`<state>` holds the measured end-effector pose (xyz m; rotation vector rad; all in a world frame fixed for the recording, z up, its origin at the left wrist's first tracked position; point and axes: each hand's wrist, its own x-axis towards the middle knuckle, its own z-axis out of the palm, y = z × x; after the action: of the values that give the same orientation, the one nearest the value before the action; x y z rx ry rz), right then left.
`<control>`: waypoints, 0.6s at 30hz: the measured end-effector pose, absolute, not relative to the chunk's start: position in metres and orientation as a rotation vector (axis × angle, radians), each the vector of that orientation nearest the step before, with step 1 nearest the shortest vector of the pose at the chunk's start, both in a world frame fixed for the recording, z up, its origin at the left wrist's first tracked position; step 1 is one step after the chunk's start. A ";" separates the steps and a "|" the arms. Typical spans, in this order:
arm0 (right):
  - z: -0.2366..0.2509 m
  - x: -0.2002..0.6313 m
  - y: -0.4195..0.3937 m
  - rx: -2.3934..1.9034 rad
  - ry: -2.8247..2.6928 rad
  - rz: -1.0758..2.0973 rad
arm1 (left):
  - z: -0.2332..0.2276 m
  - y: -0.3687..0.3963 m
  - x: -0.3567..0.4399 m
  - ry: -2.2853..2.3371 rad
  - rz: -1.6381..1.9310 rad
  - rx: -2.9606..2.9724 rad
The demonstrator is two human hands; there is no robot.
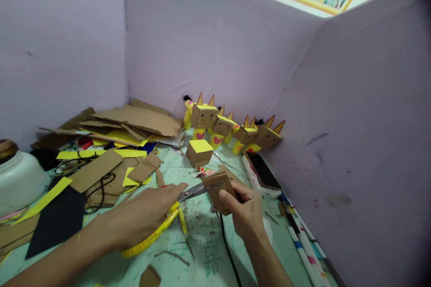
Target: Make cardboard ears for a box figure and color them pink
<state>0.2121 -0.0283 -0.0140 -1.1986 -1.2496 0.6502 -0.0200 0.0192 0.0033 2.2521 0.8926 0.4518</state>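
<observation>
My left hand (pixel 151 208) grips a pair of scissors (pixel 191 193), whose yellow handle extends below the palm. Their blades point right and meet the edge of a brown cardboard piece (pixel 218 195). That cardboard is pinched upright between the thumb and fingers of my right hand (pixel 245 204). How far the blades reach into it is hidden. Just behind stands a small cardboard box (pixel 199 153) with a yellow top. A scrap of floral-patterned paper (pixel 206 171) lies between the box and the cardboard.
Cardboard sheets (pixel 134 119) and yellow strips are piled at left, near a white jar (pixel 20 179). Several yellow figures with cardboard heads (pixel 204 116) line the back wall. A phone (pixel 262 170) and white-barrelled markers (pixel 305 251) lie at right. A black cable (pixel 229 251) crosses the table.
</observation>
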 end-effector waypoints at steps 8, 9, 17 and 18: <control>-0.016 0.211 -0.028 -1.162 -1.268 0.635 | 0.015 0.016 -0.012 0.898 0.351 2.285; -0.016 0.211 -0.028 -1.152 -1.252 0.654 | 0.015 0.017 -0.012 0.864 0.356 2.289; -0.020 0.212 -0.027 -1.131 -1.212 0.724 | 0.014 0.017 -0.013 0.934 0.341 2.364; -0.020 0.212 -0.026 -1.127 -1.208 0.734 | 0.013 0.017 -0.013 0.951 0.349 2.372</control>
<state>0.2119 -0.0265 -0.0204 -1.1272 -1.2085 0.7339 -0.0128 0.0168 0.0134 2.3718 0.9506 0.3492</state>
